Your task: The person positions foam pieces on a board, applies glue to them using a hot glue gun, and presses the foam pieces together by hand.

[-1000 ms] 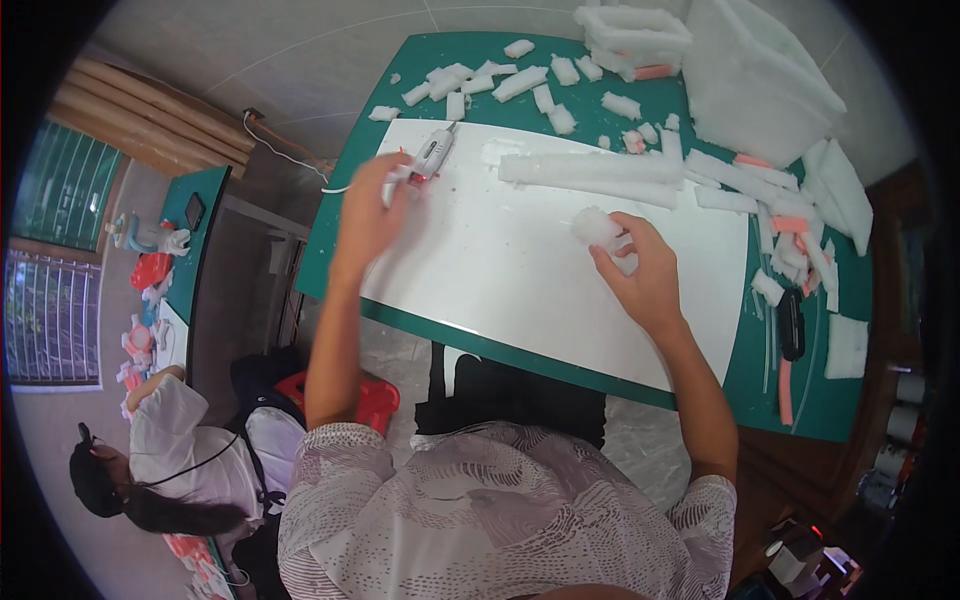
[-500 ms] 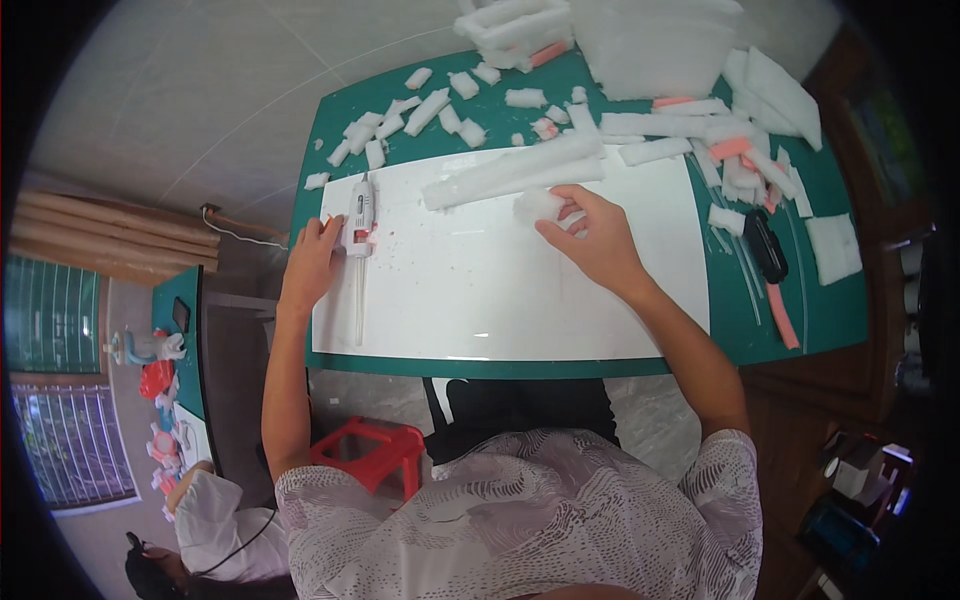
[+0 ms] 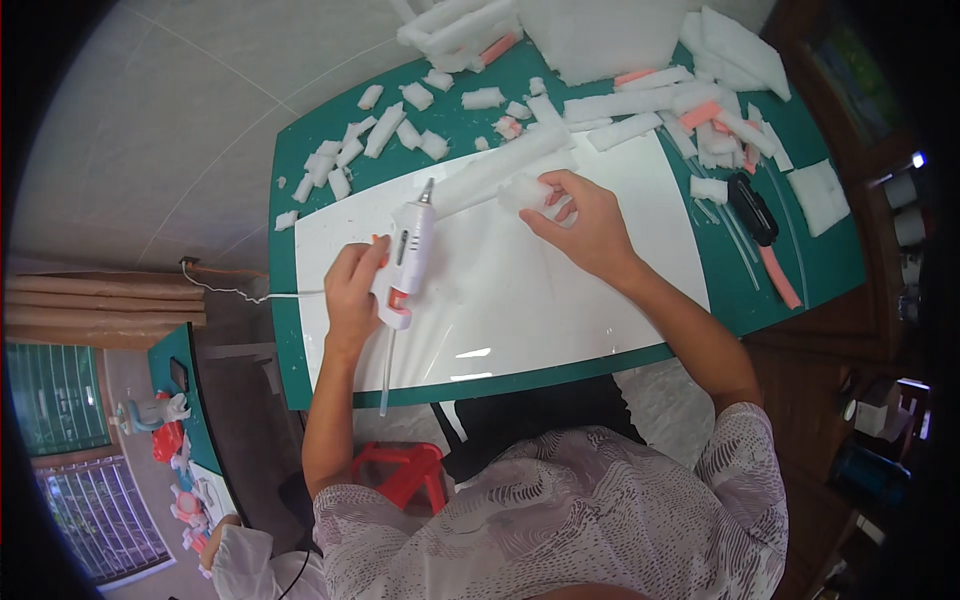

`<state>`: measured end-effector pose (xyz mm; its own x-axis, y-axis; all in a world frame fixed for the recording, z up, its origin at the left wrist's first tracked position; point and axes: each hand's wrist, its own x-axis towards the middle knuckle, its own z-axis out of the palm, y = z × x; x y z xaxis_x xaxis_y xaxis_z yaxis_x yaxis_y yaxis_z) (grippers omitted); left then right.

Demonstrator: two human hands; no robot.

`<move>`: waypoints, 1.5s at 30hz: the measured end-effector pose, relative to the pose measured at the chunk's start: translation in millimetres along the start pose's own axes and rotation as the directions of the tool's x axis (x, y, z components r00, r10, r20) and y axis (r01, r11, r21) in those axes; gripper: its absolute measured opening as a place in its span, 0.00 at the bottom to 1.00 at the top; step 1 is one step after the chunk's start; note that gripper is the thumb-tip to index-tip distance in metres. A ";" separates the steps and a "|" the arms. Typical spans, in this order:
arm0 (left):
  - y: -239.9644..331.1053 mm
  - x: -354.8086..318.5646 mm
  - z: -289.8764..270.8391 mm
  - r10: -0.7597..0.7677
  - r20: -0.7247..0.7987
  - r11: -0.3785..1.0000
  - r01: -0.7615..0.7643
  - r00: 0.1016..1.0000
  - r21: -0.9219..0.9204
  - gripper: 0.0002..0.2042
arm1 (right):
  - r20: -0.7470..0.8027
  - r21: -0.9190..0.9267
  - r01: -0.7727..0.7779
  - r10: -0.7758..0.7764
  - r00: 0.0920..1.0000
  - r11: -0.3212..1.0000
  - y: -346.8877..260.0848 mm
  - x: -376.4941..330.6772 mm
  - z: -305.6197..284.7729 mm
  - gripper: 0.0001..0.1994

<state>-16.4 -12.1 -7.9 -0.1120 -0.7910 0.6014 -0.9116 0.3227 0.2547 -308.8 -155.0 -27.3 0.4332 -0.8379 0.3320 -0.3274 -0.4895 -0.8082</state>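
The left hand is curled in a fist-like grip around the glue gun, forearm running straight back toward the body. The right hand lies beyond and to the right of the gun — fingers pinched closed, elbow bent.

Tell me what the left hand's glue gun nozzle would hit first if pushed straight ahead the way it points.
The left hand aims the glue gun up and slightly right. First in line is probably the long white foam strip just beyond the nozzle; depth is hard to judge.
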 end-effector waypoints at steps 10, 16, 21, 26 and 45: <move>0.5 16.1 37.6 0.171 0.043 0.985 -0.169 0.984 -0.046 0.29 | 0.140 0.295 -0.249 0.216 0.966 0.923 -8.8 7.6 10.9 0.25; -7.7 9.9 32.2 0.149 0.041 0.989 -0.148 0.988 -0.024 0.31 | 0.165 0.281 -0.235 0.195 0.967 0.930 -17.3 18.3 11.0 0.23; -9.1 6.1 32.5 0.138 0.059 0.990 -0.136 0.989 -0.039 0.31 | 0.198 0.373 -0.274 0.213 0.957 0.886 -17.1 18.5 14.4 0.21; -7.0 7.0 30.3 0.158 0.073 0.987 -0.154 0.985 -0.052 0.31 | 0.238 0.445 -0.253 0.159 0.958 0.859 -12.6 15.7 12.1 0.19; -4.1 7.9 32.8 0.198 0.094 0.980 -0.194 0.976 -0.050 0.27 | 0.349 0.543 -0.365 0.192 0.917 0.757 -14.8 15.5 6.7 0.18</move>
<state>-26.6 -36.7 -29.0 -0.3272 -0.7568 0.5659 -0.8514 0.4959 0.1709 -291.6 -159.1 -13.4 0.6275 -0.7783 -0.0202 0.0499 0.0661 -0.9966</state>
